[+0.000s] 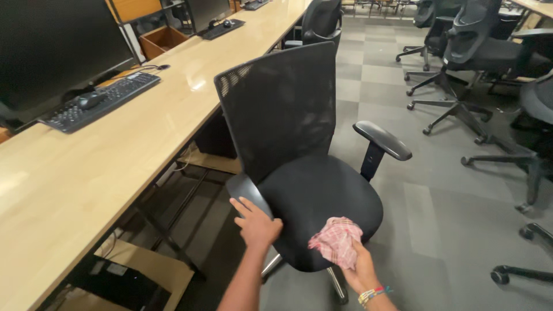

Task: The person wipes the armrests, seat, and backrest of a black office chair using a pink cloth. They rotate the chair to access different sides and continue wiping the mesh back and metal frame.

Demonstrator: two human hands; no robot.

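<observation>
A black office chair (299,138) with a mesh back stands beside a long wooden desk (115,144). My left hand (255,222) rests on the chair's near armrest (245,190), fingers wrapped over its end. My right hand (358,266), with coloured bands on the wrist, grips a bunched red-and-white checked cloth (337,240) against the front edge of the black seat (322,201). The far armrest (383,140) sticks out to the right.
On the desk lie a keyboard (106,99) with a mouse (91,99) and a dark monitor (52,46). More black chairs (472,52) stand on the grey carpet tiles to the right and behind. Cardboard (147,270) lies under the desk.
</observation>
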